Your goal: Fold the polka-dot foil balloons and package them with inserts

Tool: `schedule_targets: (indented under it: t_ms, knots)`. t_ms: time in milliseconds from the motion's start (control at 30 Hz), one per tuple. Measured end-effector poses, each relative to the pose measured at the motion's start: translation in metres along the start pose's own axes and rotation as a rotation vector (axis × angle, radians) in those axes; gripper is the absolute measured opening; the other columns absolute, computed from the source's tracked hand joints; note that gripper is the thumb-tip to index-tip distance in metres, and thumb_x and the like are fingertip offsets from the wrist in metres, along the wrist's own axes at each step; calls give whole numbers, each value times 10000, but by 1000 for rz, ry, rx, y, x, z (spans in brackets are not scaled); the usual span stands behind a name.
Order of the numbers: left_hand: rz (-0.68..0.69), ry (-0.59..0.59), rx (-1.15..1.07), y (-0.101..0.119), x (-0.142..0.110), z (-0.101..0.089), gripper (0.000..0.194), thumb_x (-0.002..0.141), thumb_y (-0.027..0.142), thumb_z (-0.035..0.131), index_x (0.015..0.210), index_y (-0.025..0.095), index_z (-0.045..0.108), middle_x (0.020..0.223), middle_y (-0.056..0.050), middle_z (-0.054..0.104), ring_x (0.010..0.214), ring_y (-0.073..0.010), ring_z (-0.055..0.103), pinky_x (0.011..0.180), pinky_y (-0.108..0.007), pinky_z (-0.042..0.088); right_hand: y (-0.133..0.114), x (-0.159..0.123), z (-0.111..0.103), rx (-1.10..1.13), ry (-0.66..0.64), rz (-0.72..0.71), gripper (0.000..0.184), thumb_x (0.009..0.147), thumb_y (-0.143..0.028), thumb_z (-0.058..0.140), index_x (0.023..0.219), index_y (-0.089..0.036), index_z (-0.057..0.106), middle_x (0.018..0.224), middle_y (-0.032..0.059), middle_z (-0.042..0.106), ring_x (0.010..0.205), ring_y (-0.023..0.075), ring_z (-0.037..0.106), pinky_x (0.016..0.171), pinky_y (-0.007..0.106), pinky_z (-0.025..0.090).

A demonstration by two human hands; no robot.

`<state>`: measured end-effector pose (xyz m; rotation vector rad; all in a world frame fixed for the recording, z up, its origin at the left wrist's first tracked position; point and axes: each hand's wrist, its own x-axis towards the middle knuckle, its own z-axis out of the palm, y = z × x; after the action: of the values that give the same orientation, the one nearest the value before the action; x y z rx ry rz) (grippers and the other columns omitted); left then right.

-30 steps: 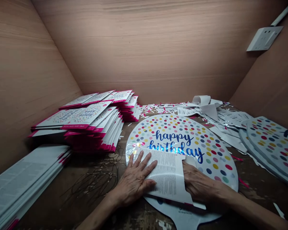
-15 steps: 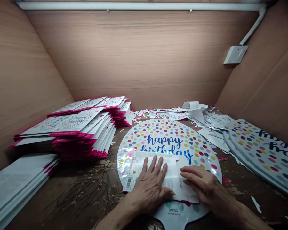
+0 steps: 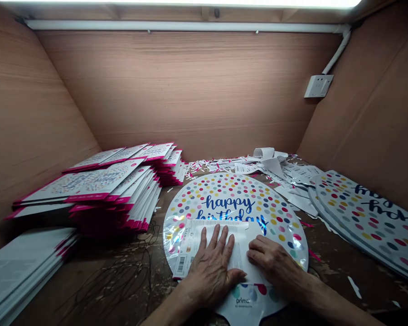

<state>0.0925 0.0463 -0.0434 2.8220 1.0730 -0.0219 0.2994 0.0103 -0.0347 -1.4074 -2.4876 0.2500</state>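
A flat printed card envelope (image 3: 184, 253), white with a barcode and magenta edging, lies across a round foil balloon (image 3: 224, 192) marked "happy birthday". My left hand (image 3: 215, 262) rests flat on the envelope, fingers spread, pressing it against the balloon. At the envelope's right end, my right hand (image 3: 275, 262) has its fingers curled down on the flap; its fingertips are partly hidden. Below the envelope the balloon's narrow neck (image 3: 241, 310) points toward me, with "prima" printed above it.
Stacked printed envelopes (image 3: 105, 181) stand at the left, with a flat pile of white envelopes (image 3: 27, 267) nearer me. More foil balloons (image 3: 367, 217) overlap at the right. Paper scraps (image 3: 275, 163) lie along the back. Dark thin strings (image 3: 122, 276) are spread on the table.
My right hand's fingers have curled in and slid slightly left over the envelope's flap. My left hand stays flat on the envelope. The camera view has tilted up a little.
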Motion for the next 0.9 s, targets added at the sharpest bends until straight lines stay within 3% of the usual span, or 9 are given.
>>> schedule_targets:
  t_ms: [167, 367, 467, 633, 800, 900]
  knots:
    - [-4, 2, -16, 1, 0, -2, 724, 888, 637, 136, 1436, 165, 173, 1493, -113, 76, 1366, -305, -47, 1076, -577, 4, 9, 9, -4, 82, -35, -18, 218, 787, -2, 499, 670, -142, 619, 762, 35, 592, 733, 145, 535, 656, 236, 418]
    - [9, 17, -33, 1, -1, -3, 715, 894, 626, 138, 1434, 159, 182, 1492, -121, 75, 1367, -302, -46, 1078, -573, 4, 17, 0, -2, 190, 38, -43, 204, 859, -76, 468, 804, -166, 643, 868, 40, 598, 786, 141, 541, 702, 244, 431]
    - [7, 24, -23, 1, -1, -2, 702, 901, 614, 141, 1435, 160, 176, 1493, -114, 79, 1367, -300, -44, 1080, -569, 13, 11, -4, -1, 92, 20, -94, 209, 869, -74, 444, 772, -159, 609, 826, 41, 585, 787, 159, 517, 688, 262, 422]
    - [13, 23, -12, 2, -2, -2, 704, 903, 608, 127, 1433, 148, 185, 1490, -119, 98, 1367, -304, -36, 1082, -562, 8, 3, -7, 9, -147, 11, -128, 173, 752, 11, 512, 773, -153, 565, 819, 40, 567, 776, 185, 501, 701, 301, 421]
    - [15, 17, -21, 1, -2, -1, 694, 908, 596, 108, 1433, 148, 182, 1493, -116, 65, 1365, -311, -44, 1075, -574, 5, -4, -15, 17, -554, 91, -336, 227, 763, -15, 418, 892, -107, 581, 854, 115, 563, 816, 242, 507, 783, 399, 409]
    - [14, 9, -39, 1, -1, -1, 697, 904, 605, 111, 1433, 157, 184, 1495, -111, 64, 1364, -312, -40, 1076, -571, -6, -7, -14, 13, -592, 155, -476, 273, 797, -40, 368, 957, -116, 575, 926, 129, 581, 868, 247, 515, 800, 406, 402]
